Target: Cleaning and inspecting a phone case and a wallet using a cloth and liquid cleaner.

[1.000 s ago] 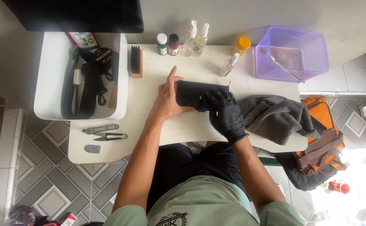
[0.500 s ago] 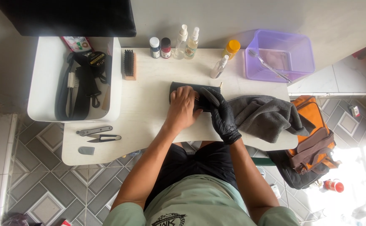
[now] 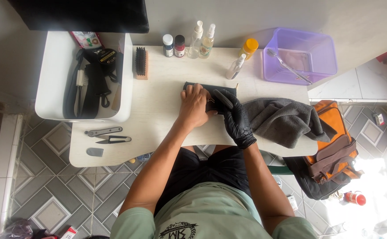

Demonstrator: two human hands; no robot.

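Observation:
A flat black leather pouch [image 3: 211,88] lies in the middle of the white table [image 3: 158,110]. My bare left hand [image 3: 195,106] rests on top of it, palm down, covering its left half and pressing it to the table. My right hand [image 3: 234,117], in a black glove, grips the pouch's right part with its fingers curled over it. Most of the pouch is hidden under the two hands; only its far edge shows.
A white tray [image 3: 52,79] at the left holds black straps and a tin. A wooden brush [image 3: 140,63], several small bottles [image 3: 193,42] and a purple tub [image 3: 299,57] line the back. A grey towel [image 3: 286,119], orange bag [image 3: 335,146] and scissors [image 3: 113,140] are nearby.
My left hand has slid from the pouch's left edge onto its top. The gloved right hand has stayed on the pouch's right part.

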